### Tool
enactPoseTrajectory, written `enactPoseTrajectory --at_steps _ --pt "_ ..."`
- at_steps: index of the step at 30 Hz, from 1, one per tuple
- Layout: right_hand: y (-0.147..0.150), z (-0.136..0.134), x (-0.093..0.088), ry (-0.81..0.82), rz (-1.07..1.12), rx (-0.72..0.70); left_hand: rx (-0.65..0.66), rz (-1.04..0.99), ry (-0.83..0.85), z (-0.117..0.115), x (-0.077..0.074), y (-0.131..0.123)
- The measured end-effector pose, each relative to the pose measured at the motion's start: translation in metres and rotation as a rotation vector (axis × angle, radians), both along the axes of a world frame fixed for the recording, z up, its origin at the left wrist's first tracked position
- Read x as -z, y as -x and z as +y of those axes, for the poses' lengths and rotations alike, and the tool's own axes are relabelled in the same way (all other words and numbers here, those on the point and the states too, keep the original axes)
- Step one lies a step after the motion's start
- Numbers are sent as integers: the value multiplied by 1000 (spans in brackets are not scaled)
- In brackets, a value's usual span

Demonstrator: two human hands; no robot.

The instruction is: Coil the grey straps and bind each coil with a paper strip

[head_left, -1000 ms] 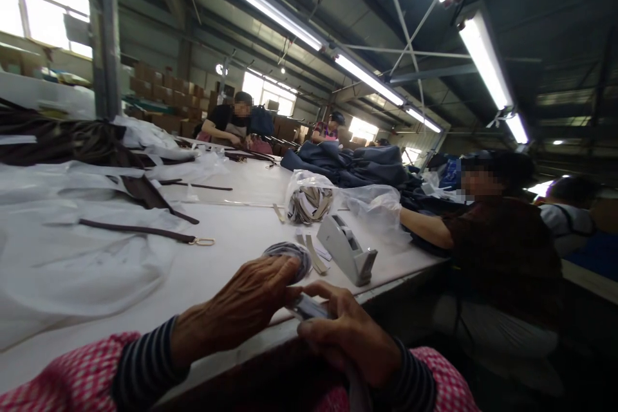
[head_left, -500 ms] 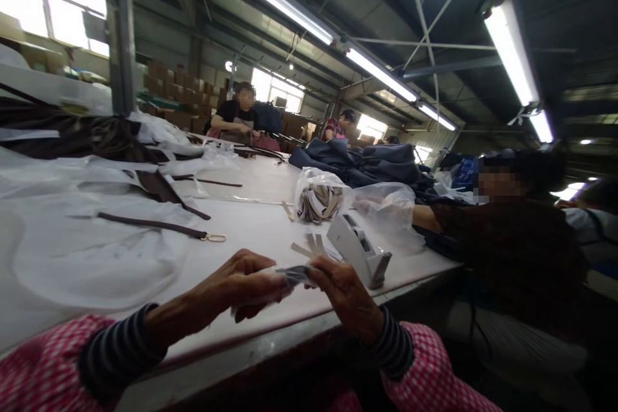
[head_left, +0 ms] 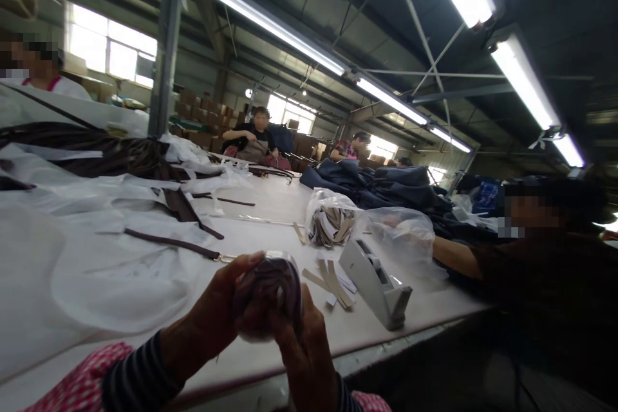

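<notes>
My two hands hold a bundle (head_left: 265, 299) between them, a dark coil in what looks like clear wrap, near the close edge of the white table (head_left: 270, 235). My left hand (head_left: 210, 315) is curled around its left side, fingers bent to its width. My right hand (head_left: 309, 338) closes on the right side, a digit pressed to the lower front. The bundle seems lifted off the table, though its underside is hidden. It is too dark and blurred to tell whether the coil's end is fastened.

If that end is loose, easing my right hand could let the layers spring apart. If the wrap is slick, squeezing unevenly could make the bundle slip out and, this close to the edge, drop off the table.

Beyond my left fingertips, a brown strap (head_left: 171, 241) lies with its metal clasp (head_left: 226, 258) toward me; a careless sweep could snag it. Loose pale strips (head_left: 333, 283) lie ahead to the right, beside the grey tape dispenser (head_left: 374, 286); a knock from my right hand could scatter them. Past the dispenser, a co-worker's forearm (head_left: 456, 256) reaches in, so swinging wide to the right could bump it.
</notes>
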State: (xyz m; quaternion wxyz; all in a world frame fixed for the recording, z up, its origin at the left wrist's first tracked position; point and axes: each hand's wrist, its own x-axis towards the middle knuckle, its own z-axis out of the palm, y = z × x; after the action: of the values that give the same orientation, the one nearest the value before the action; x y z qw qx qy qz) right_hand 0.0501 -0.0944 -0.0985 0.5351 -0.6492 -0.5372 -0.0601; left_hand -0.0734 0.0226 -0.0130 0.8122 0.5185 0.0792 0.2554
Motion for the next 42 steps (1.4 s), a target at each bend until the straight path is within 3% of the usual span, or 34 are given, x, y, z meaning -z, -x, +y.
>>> enactPoseTrajectory --at_steps 2,4,7,9,11,14,17,19,23,25,27,29,32,36,42 --pt "-4 9 14 -6 -95 -34 46 -48 40 1 -1 -2" --pt "-8 19 17 -44 -166 -23 37 -90 123 3 0 -5" --pt "-15 31 1 -141 -294 76 -112 -164 230 7 6 -8" --pt "-20 32 -21 -165 -392 103 -156 -217 179 10 7 -4" --pt "-24 31 -44 -159 -521 89 -109 -182 16 14 3 4" --pt "-28 34 -66 -132 -788 90 -79 65 -353 22 -14 21" --pt "-28 44 -60 -91 -1011 69 -144 335 -727 33 -27 30" --pt "-27 53 -45 -73 -1070 14 -151 416 -857 42 -21 30" --pt "-27 54 -20 80 -1016 -132 -119 383 -1047 53 22 29" --pt "-27 43 -22 243 -853 -266 -120 225 -1215 52 44 30" --pt "-31 30 -33 391 -645 -407 -124 45 -1352 47 55 33" --pt "-38 20 -47 475 -512 -466 -118 -2 -1414 42 56 33" --pt "-54 19 -59 541 -530 -406 -64 84 -1441 43 47 31" --pt "-63 32 -53 573 -677 -388 -12 149 -1446 56 37 31" --pt "-41 54 -39 518 -741 -258 -173 322 -1681 61 45 26"
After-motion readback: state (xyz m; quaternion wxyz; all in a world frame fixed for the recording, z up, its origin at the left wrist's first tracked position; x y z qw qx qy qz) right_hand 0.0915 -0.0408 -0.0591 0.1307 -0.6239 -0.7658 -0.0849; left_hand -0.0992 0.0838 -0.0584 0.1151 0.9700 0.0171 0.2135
